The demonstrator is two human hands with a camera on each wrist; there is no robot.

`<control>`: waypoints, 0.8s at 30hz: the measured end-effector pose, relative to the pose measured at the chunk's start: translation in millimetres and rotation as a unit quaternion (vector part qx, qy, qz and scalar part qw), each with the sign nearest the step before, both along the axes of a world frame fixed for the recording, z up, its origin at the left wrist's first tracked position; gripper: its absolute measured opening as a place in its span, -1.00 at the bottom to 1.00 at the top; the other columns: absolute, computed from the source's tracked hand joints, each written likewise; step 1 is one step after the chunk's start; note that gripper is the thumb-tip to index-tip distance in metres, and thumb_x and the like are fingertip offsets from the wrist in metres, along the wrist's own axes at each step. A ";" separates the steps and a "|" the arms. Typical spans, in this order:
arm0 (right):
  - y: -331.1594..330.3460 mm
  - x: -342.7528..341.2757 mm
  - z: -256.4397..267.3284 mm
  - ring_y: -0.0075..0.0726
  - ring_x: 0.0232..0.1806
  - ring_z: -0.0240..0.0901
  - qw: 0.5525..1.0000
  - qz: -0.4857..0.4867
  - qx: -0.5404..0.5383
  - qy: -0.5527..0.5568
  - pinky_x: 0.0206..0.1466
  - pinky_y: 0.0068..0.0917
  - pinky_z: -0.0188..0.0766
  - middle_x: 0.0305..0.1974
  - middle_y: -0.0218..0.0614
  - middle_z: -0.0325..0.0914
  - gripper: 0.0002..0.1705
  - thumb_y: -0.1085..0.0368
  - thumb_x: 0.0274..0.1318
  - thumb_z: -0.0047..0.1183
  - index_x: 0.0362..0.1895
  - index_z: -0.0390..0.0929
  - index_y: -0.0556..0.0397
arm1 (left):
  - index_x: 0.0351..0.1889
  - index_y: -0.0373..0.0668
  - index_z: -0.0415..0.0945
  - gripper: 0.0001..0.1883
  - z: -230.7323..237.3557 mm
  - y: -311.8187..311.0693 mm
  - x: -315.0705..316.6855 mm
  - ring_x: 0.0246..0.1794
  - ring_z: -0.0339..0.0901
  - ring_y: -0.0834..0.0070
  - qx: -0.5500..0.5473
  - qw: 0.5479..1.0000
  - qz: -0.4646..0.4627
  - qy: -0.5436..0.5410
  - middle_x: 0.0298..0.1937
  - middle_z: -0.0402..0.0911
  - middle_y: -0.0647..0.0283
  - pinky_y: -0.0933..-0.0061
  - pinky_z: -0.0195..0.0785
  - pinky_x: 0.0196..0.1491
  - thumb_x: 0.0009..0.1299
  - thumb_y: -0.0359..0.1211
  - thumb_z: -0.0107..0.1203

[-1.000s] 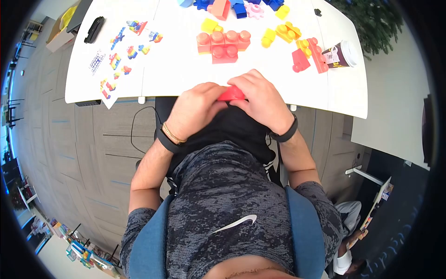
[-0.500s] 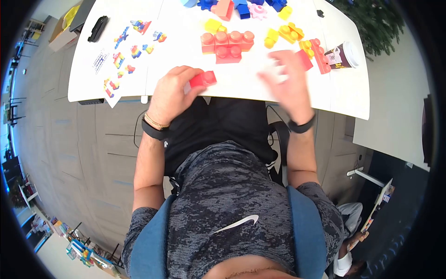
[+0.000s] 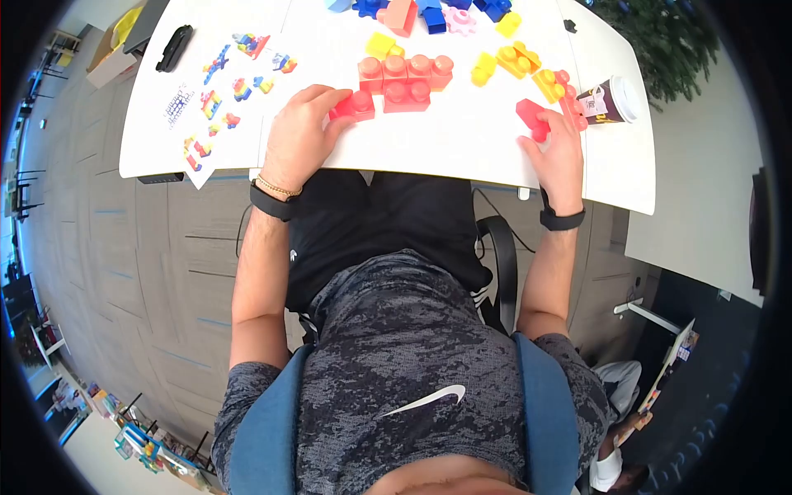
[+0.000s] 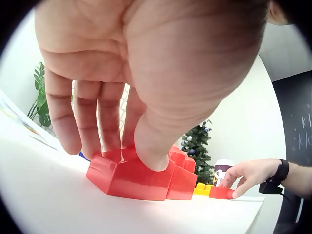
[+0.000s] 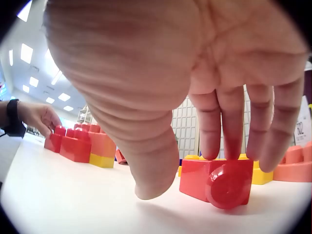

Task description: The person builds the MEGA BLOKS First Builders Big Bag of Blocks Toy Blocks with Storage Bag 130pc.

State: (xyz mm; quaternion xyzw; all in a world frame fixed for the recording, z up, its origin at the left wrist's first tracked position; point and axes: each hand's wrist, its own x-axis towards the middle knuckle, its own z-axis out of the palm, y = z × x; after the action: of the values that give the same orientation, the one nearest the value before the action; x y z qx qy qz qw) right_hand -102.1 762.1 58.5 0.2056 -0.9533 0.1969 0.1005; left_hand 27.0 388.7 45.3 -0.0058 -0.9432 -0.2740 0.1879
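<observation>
So the left hand [image 3: 299, 136] had thumb and fingers pinching a slanted red brick [image 4: 139, 181] down on the desk [image 3: 462, 144]. The right hand [image 3: 561, 161] wasn't really gripping: straight fingers touched the top of a one-stud brick [image 5: 214, 178], thumb off to the side. Just inward of the left fingers sat some joined red bricks [image 3: 406, 95]. A paper cup [image 3: 609, 101] stood just past the right fingers, and a yellow brick [image 3: 483, 70] lay farther out, between both hands.
</observation>
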 end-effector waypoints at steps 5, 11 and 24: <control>-5.1 -11.9 1.4 0.10 0.14 0.54 0.999 0.024 0.021 -0.009 0.24 -0.13 0.50 0.08 -0.08 0.61 -0.28 0.51 -0.15 0.49 0.21 0.57 0.12 | 0.09 -0.21 0.73 -0.64 -1.8 -1.0 -2.0 -0.05 0.71 0.08 -0.002 1.000 -0.004 -0.004 0.00 0.74 0.05 0.19 0.58 0.01 0.31 -0.40 0.41; 4.0 -35.2 10.4 0.16 0.21 0.52 0.995 0.071 0.020 -0.071 0.26 -0.14 0.52 0.17 -0.06 0.56 -0.23 0.54 -0.15 0.47 0.26 0.52 0.12 | 0.07 -0.22 0.75 -0.65 -3.6 0.4 -5.4 -0.07 0.72 0.09 -0.001 1.000 -0.007 0.006 -0.01 0.75 0.05 0.21 0.58 0.00 0.31 -0.41 0.41; -15.4 -17.0 28.5 0.17 -0.23 0.70 0.991 0.051 0.103 -0.068 -0.08 -0.07 0.63 -0.33 0.09 0.70 -0.31 0.15 0.23 0.30 0.35 0.49 0.27 | 0.04 -0.20 0.77 -0.66 -2.4 -2.1 -6.2 -0.10 0.72 0.09 0.007 1.000 -0.012 0.014 -0.05 0.76 0.04 0.22 0.59 -0.02 0.29 -0.39 0.44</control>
State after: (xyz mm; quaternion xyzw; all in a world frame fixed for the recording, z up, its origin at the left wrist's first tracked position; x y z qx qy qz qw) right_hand -119.1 746.7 87.1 0.2491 -0.9615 0.1159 0.0034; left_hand 20.8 386.6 42.9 -0.0193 -0.9385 -0.2827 0.1975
